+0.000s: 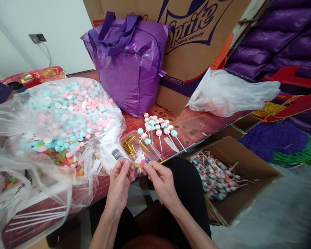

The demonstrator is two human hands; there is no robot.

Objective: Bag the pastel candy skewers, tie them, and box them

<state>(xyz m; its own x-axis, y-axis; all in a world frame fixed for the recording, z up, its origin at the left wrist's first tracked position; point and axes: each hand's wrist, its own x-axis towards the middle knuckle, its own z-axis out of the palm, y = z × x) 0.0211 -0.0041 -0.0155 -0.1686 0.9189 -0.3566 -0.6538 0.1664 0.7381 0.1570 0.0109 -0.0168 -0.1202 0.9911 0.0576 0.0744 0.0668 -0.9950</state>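
Note:
My left hand (120, 183) and my right hand (162, 181) meet at the table's front edge, thumbs against fingers. Between them they pinch a small clear plastic bag (140, 158) printed with coloured dots; its lower part is hidden by my fingers. Just beyond lies a clear plastic tray (155, 152) with gold twist ties (129, 145) in it. Several lollipop sticks threaded with pink, blue and white candies (158, 132) rest behind and partly over the tray. Left of the tray, a stack of clear bags with a printed code (116, 154) lies beside my left fingers.
Large clear bags of pink and blue candies (75, 103) and ring-shaped gummies (64, 157) cover the left. White sticks (36, 218) lie front left. A purple bag (124, 69) and a carton (176, 65) stand behind. An open box of wrapped candy sticks (254, 186) sits lower right.

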